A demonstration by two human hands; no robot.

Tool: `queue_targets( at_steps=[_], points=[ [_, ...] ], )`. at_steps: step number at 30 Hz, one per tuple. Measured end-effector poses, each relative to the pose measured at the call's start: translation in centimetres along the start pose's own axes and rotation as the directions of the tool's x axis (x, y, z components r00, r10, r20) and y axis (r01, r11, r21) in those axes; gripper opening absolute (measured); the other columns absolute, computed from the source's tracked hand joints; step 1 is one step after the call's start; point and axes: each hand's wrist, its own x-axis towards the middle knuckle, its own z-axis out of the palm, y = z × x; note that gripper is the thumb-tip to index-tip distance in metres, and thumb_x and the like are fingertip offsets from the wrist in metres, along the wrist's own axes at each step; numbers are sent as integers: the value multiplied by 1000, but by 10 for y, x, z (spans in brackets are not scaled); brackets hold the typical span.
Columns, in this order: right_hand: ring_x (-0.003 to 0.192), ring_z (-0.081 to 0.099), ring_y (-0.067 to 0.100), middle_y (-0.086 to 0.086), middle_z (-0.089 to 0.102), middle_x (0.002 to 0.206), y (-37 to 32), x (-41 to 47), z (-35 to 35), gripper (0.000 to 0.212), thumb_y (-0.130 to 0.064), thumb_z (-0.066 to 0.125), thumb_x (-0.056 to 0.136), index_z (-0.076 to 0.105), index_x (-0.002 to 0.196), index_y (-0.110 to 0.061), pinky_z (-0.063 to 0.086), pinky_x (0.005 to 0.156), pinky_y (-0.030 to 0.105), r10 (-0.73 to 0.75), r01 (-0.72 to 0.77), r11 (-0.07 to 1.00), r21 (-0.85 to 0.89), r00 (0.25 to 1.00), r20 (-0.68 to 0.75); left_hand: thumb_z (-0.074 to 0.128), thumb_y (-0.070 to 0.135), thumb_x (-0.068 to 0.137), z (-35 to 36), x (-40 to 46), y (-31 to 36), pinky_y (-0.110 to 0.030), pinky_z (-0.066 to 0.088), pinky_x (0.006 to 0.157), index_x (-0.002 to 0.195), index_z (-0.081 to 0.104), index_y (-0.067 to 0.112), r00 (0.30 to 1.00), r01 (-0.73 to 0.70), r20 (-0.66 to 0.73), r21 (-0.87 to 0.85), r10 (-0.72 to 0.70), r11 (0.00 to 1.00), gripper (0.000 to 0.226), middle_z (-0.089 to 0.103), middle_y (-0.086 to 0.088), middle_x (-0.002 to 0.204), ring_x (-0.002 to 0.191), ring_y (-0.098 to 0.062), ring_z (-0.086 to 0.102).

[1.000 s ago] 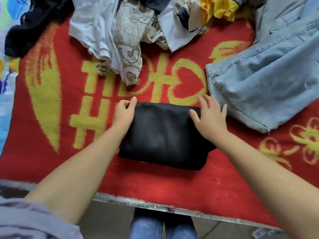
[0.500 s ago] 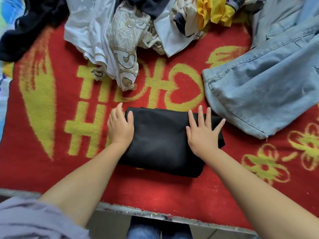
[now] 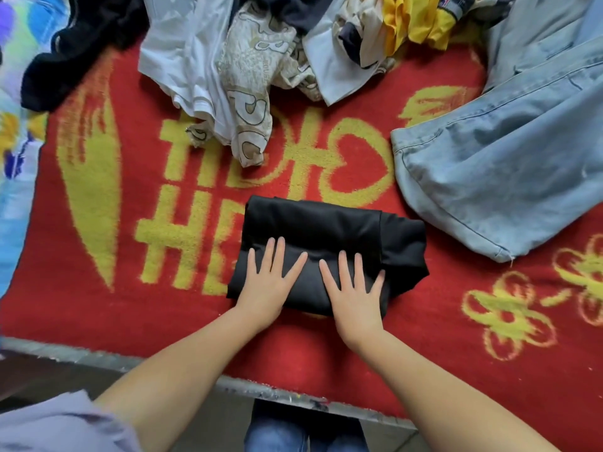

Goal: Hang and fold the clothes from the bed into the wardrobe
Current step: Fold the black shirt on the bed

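Both flat hands, left (image 3: 269, 283) and right (image 3: 354, 290), grip released, now press the black garment's (image 3: 329, 230) near half.

Red blanket (image 3: 326, 363): large yellow characters, possibly Chinese; not legible.

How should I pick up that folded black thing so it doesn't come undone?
Probably by its two short ends, one hand from each side, fingers slid under and thumbs on top. The folded black garment lies flat as a wide bundle with loose layers at its right end, so lifting both ends together should keep the folds stacked. Both hands, left hand and right hand, now press flat on it.
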Motion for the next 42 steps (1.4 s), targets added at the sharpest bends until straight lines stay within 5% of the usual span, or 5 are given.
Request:
queue_targets(
  at_steps=[7,16,28,35,42],
  points=[
    [145,11,36,5,12,160,14,-8,-107,87,-2,52,92,-2,153,-32,26,111,55,-64,49,994,97,987,150,48,2,93,-89,-10,-12,-50,18,116,152,-10,20,996,30,86,-66,-24,997,85,2,-20,158,146,-35,7],
    [144,15,37,5,19,157,-24,-55,-257,81,-5,50,95,1,153,-33,39,104,52,-320,313,943,-111,945,-61,52,2,91,-202,-106,-46,-56,24,112,152,-6,17,920,358,-92,-204,-381,911,85,9,-17,158,144,-39,11],
    [140,22,34,0,24,154,-259,-195,-309,82,-3,48,94,1,152,-36,44,99,48,-851,716,481,-507,520,-73,54,3,90,-188,-399,-91,-56,26,111,152,-1,18,433,825,-16,-397,-901,403,84,20,-16,153,140,-38,24],
    [132,32,34,1,31,149,-392,-324,-235,69,-10,38,95,10,152,-37,45,95,48,-975,817,132,-562,210,76,53,6,90,-114,-586,-52,-56,36,103,152,6,14,140,903,134,-425,-981,71,78,34,-18,144,127,-39,40],
    [123,42,36,6,39,143,-484,-469,-119,68,-10,37,95,11,152,-36,47,91,46,-973,806,-100,-583,44,228,53,10,92,-4,-753,17,-52,43,95,152,0,17,3,909,250,-403,-968,-101,80,36,-17,142,120,-37,46]
  ],
)
